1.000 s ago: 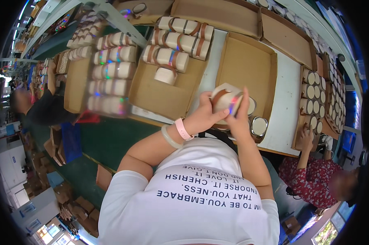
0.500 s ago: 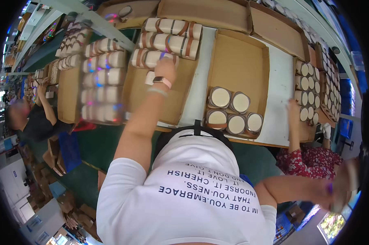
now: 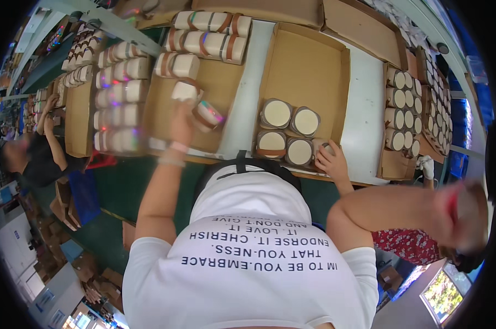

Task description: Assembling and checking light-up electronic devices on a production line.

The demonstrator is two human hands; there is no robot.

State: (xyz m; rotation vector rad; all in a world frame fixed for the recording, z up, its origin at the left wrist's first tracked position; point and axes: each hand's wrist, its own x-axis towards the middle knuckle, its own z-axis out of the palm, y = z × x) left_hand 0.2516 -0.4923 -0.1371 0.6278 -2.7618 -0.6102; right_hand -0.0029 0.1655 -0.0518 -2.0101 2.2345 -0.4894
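My left hand point(image 3: 181, 120), blurred, reaches into the open cardboard box at left of centre. Its fingers close at the near end of a cream cylinder point(image 3: 185, 90) with a brown band. Beside it a second cream cylinder point(image 3: 207, 115) lies tilted on the box floor. Beyond these, more banded cylinders point(image 3: 212, 44) lie in rows. My right hand point(image 3: 462, 216) is out at the far right, large and smeared by motion; its fingers cannot be made out. Another person's hand point(image 3: 329, 158) touches a cylinder at the near right corner of the middle box.
The middle cardboard box point(image 3: 308, 60) holds several cylinders on end point(image 3: 275, 113). A blurred stack of cylinders point(image 3: 119, 98) stands at left, with a person in black point(image 3: 39, 153) past it. More filled boxes point(image 3: 399, 170) line the right, near a floral red sleeve point(image 3: 404, 247). A metal beam point(image 3: 122, 24) crosses upper left.
My left hand has drawn nearer and leftward, and the cylinders near it have shifted. My right hand has moved up. The other person's hand has come to the middle box's corner cylinder.
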